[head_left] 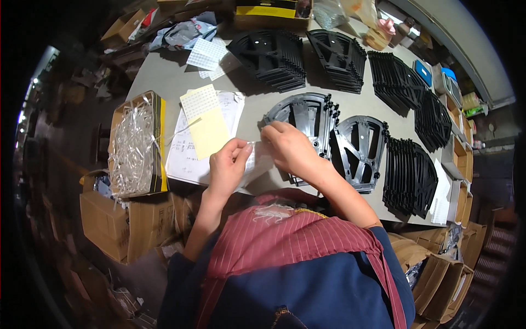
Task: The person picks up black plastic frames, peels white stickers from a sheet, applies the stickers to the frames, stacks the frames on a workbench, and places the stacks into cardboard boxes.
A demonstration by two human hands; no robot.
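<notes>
Close to the table's front edge, a small clear plastic bag or film stretches between my two hands. My left hand pinches its left side between thumb and fingers. My right hand is closed at its other side, with the fingertips turned down and partly hidden. Just behind and beside my right hand stands a stack of black fan-shaped plastic frames, and to its right lies another such stack. Left of my hands, a yellow sticker sheet rests on white papers with handwriting.
More black frame stacks line the table's back and right side. A box of clear plastic strips stands at the left edge. White sticker sheets lie farther back. Cardboard boxes sit below on both sides.
</notes>
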